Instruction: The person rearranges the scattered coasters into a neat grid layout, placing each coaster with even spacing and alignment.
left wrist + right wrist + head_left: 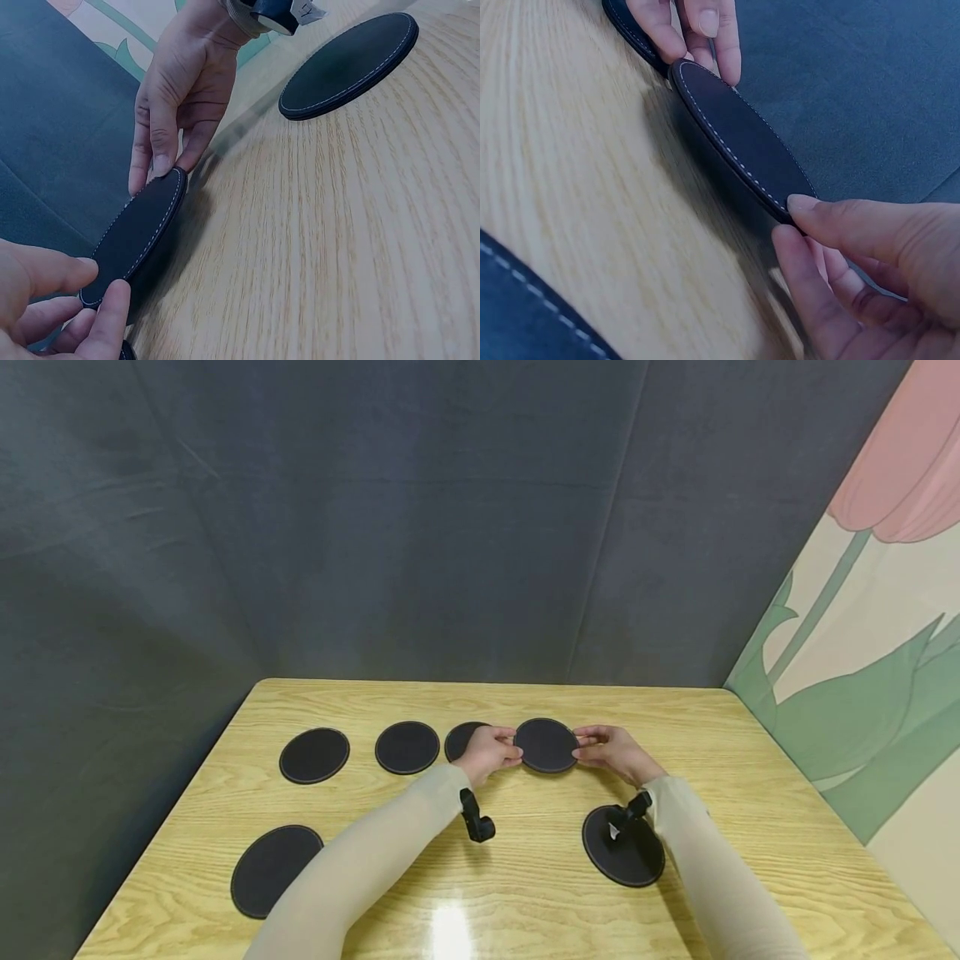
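Note:
Both hands hold a round black coaster (546,745) with pale edge stitching, slightly above the wooden table. My left hand (487,753) pinches its left edge between thumb and fingers. The opposite edge is pinched by my right hand (617,755). In the left wrist view the held coaster (139,232) hangs tilted over its shadow, and the right wrist view shows the right thumb on top of the coaster (742,139). Another black coaster (461,740) lies partly hidden behind the left hand. Below the right wrist lies a further coaster (622,852), partly covered by the wrist camera.
On the left of the table (517,877) lie more black coasters: one at far left (314,756), one beside it (407,747), and a nearer one (274,870) partly covered by the left sleeve. A dark curtain (420,527) hangs behind; a flower-patterned wall (862,693) stands right.

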`<state>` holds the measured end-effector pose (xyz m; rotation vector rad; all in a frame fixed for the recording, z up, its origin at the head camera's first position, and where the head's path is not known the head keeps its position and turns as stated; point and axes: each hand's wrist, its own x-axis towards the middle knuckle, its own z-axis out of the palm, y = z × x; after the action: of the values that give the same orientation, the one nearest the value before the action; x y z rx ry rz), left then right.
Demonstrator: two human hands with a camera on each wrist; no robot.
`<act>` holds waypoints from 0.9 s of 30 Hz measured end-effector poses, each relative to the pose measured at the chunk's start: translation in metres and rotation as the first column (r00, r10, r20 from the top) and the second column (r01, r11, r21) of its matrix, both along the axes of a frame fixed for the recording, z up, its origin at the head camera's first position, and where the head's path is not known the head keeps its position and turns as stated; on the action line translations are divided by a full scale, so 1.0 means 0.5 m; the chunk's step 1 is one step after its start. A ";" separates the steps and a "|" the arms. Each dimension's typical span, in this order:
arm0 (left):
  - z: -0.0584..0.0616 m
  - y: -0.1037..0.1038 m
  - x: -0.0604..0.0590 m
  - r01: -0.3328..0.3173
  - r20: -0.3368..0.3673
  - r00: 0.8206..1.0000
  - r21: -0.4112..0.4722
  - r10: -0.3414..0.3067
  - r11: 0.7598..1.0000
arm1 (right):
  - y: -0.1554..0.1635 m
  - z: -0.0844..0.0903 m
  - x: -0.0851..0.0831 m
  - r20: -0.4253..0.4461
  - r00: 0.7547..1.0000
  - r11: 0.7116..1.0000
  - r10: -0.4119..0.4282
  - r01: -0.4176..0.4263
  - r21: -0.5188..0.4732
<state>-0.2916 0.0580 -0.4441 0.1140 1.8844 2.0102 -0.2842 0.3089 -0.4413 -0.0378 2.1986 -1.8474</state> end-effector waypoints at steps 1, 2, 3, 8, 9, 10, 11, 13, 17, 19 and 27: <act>0.001 0.000 0.001 0.003 -0.002 1.000 -0.004 -0.003 1.000 | 0.000 -0.001 -0.001 0.002 1.000 1.000 -0.002 0.002 0.000; 0.002 0.000 0.001 0.006 -0.003 1.000 -0.010 -0.006 1.000 | 0.000 -0.001 -0.002 0.002 1.000 1.000 -0.001 0.001 0.003; 0.002 0.000 0.002 0.008 -0.003 1.000 -0.012 -0.008 1.000 | 0.000 -0.001 -0.002 0.003 1.000 1.000 0.000 0.000 0.005; 0.002 0.001 0.001 0.022 0.001 1.000 -0.020 -0.022 1.000 | -0.003 -0.002 -0.004 0.012 1.000 1.000 -0.005 0.005 0.017; 0.001 0.001 0.001 0.023 0.002 1.000 -0.020 -0.023 1.000 | -0.004 -0.003 -0.004 0.014 1.000 1.000 -0.004 0.004 0.017; 0.002 0.001 0.000 0.023 0.005 1.000 -0.018 -0.023 1.000 | -0.005 -0.003 -0.004 0.015 1.000 1.000 -0.006 0.006 0.018; 0.003 0.001 0.000 0.023 0.007 1.000 -0.019 -0.023 1.000 | -0.006 -0.002 -0.005 0.015 1.000 1.000 -0.008 0.008 0.020; 0.005 0.001 0.001 0.019 0.012 1.000 -0.018 -0.019 1.000 | -0.007 -0.002 -0.005 0.015 1.000 1.000 -0.008 0.008 0.027; 0.008 0.002 0.000 0.012 0.019 1.000 -0.028 -0.012 1.000 | -0.009 0.001 -0.004 0.015 1.000 0.999 -0.021 0.020 0.038; 0.009 0.003 0.001 0.012 0.019 1.000 -0.040 -0.011 0.999 | -0.011 0.002 -0.003 0.012 1.000 0.999 -0.021 0.020 0.042; 0.015 0.001 0.006 0.027 0.014 1.000 -0.082 -0.026 0.996 | -0.014 0.004 -0.001 0.014 0.999 0.998 -0.033 0.032 0.052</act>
<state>-0.2886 0.0587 -0.4366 0.1028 1.9443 1.9083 -0.2847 0.3021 -0.4393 0.0213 2.2493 -1.8004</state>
